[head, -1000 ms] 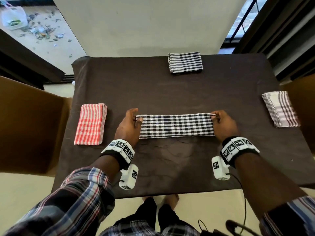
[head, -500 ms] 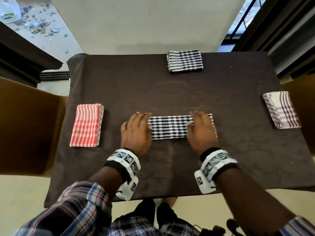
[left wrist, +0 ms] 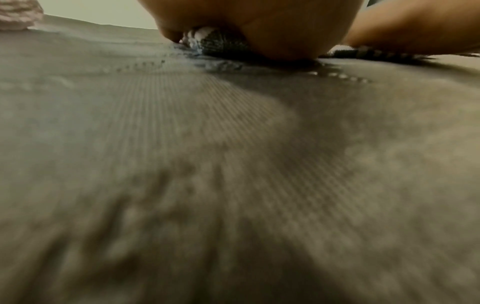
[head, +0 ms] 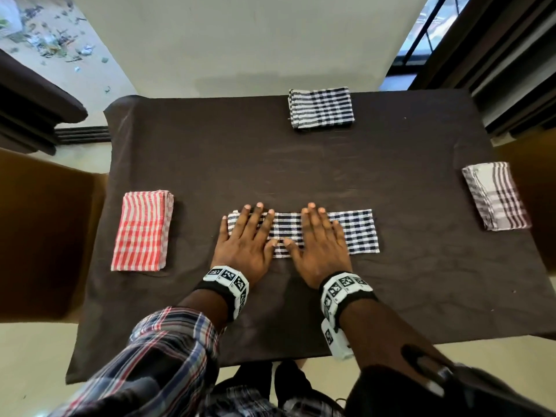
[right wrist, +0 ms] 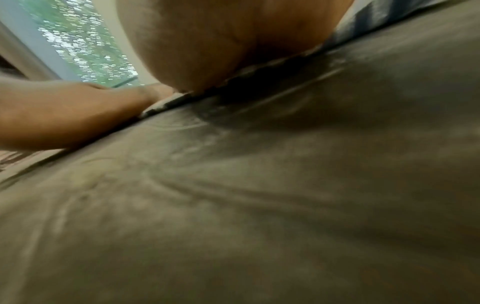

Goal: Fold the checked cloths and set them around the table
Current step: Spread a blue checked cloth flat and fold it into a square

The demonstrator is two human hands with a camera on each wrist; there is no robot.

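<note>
A black-and-white checked cloth [head: 358,231], folded into a long strip, lies across the near middle of the brown table [head: 270,164]. My left hand [head: 245,236] lies flat on its left part, fingers straight and spread. My right hand [head: 320,239] presses flat on its middle, so the strip's right end shows bare. Three folded cloths sit at the other sides: a red checked cloth [head: 141,230] at the left, a black striped cloth [head: 321,111] at the far edge, a maroon striped cloth [head: 495,195] at the right. In the left wrist view the palm [left wrist: 259,24] rests on the cloth's edge [left wrist: 218,44].
Brown chair backs stand at the table's left [head: 45,236] and right [head: 535,188] sides. A white wall is beyond the far edge, with a window [head: 421,31] at the upper right. My legs show below the near edge.
Both hands let go of the strip's ends, slid inward and now lie flat on the cloth. The right hand has moved further toward the left one.
</note>
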